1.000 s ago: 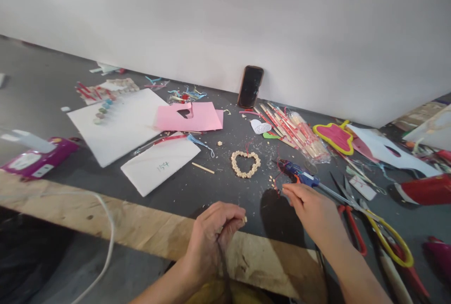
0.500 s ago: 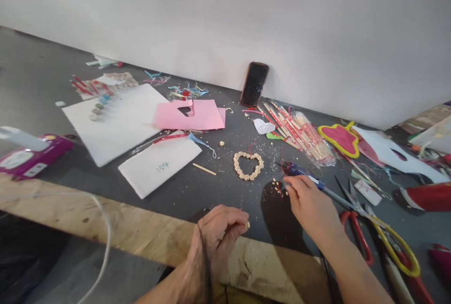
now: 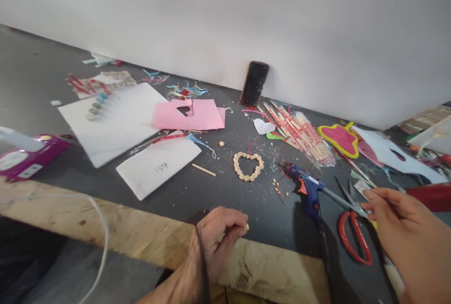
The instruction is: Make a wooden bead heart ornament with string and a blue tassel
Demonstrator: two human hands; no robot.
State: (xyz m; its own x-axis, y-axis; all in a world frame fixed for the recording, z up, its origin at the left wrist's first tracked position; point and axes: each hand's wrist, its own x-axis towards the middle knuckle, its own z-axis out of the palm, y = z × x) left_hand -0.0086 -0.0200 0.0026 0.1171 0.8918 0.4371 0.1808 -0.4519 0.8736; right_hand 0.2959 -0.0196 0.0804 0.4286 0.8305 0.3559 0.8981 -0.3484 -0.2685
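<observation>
Near the table's front edge, my left hand (image 3: 220,236) is closed in a pinch on a small pale wooden piece (image 3: 246,226). My right hand (image 3: 405,233) hangs at the right over the scissors, thumb and fingers pressed together; what they hold, if anything, is too small to make out. Just left of it lie red-handled scissors (image 3: 355,238), and the hand covers most of a yellow handle. A blue glue gun (image 3: 309,193) rests on its side between the hands. Beyond them lies a heart-shaped ring (image 3: 237,172) of small pale pieces with a red string.
Small crumbs (image 3: 275,185) lie by the glue gun's nozzle. A phone (image 3: 254,83) leans on the white wall. Wrapped chopsticks (image 3: 303,132), pink paper (image 3: 207,115), a white board (image 3: 88,130), a folded white sheet (image 3: 148,179) and a purple power strip (image 3: 49,151) surround the workspace.
My right hand has moved from the crumbs beside the glue gun to the right, over the scissors, uncovering the glue gun. My left hand stays almost still with its wooden piece.
</observation>
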